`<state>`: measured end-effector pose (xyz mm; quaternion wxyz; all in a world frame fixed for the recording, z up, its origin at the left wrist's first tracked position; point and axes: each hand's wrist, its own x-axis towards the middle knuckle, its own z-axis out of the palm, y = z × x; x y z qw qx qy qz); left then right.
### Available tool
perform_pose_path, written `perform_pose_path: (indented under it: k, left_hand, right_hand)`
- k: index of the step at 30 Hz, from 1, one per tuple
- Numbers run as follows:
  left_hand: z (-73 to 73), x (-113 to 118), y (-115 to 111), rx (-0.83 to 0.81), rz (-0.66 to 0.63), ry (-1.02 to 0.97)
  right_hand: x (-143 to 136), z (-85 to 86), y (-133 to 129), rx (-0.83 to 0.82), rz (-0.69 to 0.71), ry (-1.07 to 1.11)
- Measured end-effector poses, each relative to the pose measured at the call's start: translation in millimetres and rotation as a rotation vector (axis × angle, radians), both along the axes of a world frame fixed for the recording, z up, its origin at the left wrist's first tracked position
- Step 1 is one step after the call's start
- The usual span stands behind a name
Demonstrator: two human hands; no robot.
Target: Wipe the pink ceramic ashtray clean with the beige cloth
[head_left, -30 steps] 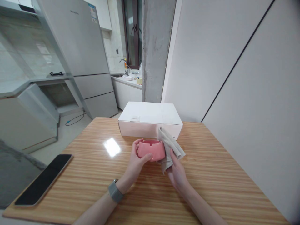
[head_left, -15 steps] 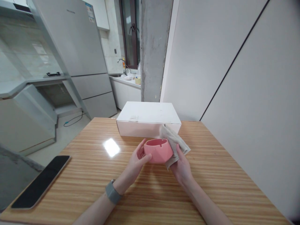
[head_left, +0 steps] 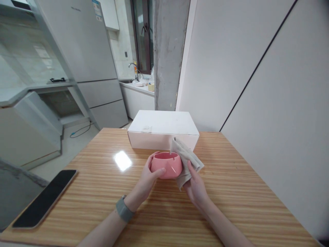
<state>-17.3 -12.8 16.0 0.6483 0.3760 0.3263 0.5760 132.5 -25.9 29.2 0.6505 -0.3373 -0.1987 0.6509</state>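
A pink faceted bowl (head_left: 167, 166) with small notches in its rim is held above the table by my left hand (head_left: 147, 178), thumb on the front and fingers around the left side. My right hand (head_left: 196, 187) grips a folded light grey cloth (head_left: 186, 159), which lies against the bowl's right side. Some fingers of my right hand are hidden behind the cloth. A grey band is around my left wrist.
Behind the hands, a closed white box (head_left: 163, 123) sits at the far side of the wooden table (head_left: 102, 202). A black flat device (head_left: 46, 199) lies at the left edge. A white wall rises on the right.
The bowl, the cloth and my right hand have moved slightly to the left. My left hand has shifted a little left too and still holds the bowl.
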Motion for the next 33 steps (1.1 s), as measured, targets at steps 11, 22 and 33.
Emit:
perform_pose_path:
  k: [11, 22, 33]
  left_hand:
    - [3.5, 0, 0, 0.015, 0.14, 0.182]
    - [-0.5, 3, -7, 0.166, 0.12, 0.263]
    - [-8.1, -1, -1, -0.034, -0.171, 0.149]
  right_hand:
    - [-3, -13.4, 0, -0.019, -0.02, -0.02]
    - [-4, -5.6, 2, -0.011, -0.012, 0.04]
    - [14, 2.0, 6, -0.021, -0.006, 0.057]
